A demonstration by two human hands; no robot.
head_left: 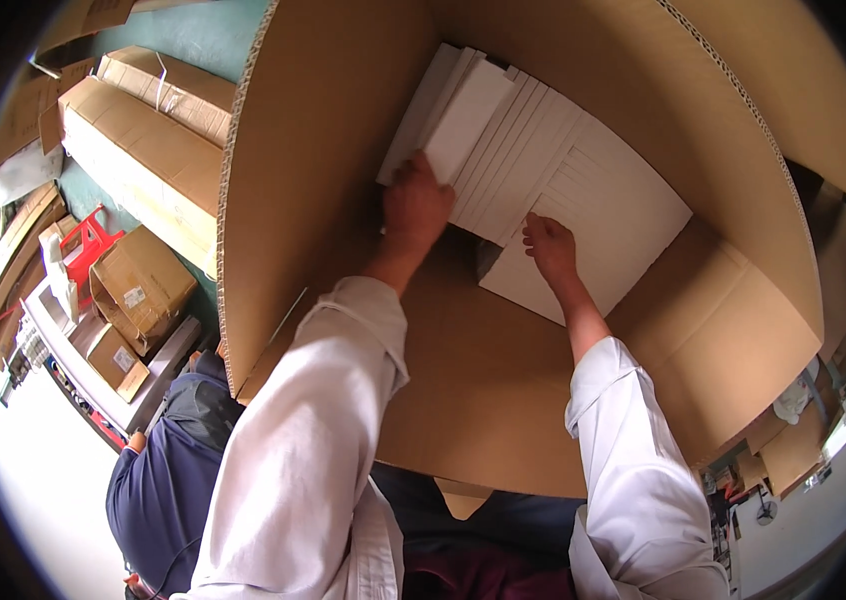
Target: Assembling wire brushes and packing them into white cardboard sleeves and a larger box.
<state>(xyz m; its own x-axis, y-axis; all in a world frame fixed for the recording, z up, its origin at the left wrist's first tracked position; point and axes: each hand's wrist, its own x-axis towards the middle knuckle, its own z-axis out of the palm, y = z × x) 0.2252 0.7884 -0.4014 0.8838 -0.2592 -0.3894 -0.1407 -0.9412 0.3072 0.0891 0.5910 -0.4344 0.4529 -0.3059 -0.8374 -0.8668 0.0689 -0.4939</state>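
Both my arms, in white sleeves, reach down into a large open cardboard box (313, 150). At its bottom lies a fanned row of flat white boards (543, 150), leaning against one another. My left hand (415, 205) grips the near edge of one white board (471, 115) at the left of the row. My right hand (549, 246) rests fingers-down on the biggest white board (613, 215), which lies flat at the right end. A dark gap shows between the boards and the box floor between my hands.
Outside the box to the left, long closed cartons (143, 150) lie on a green floor, with smaller taped cartons (141, 285) and a red plastic stool (91, 242) beside them. A person in a dark blue top (158, 480) crouches at the lower left. More cardboard stands at the right.
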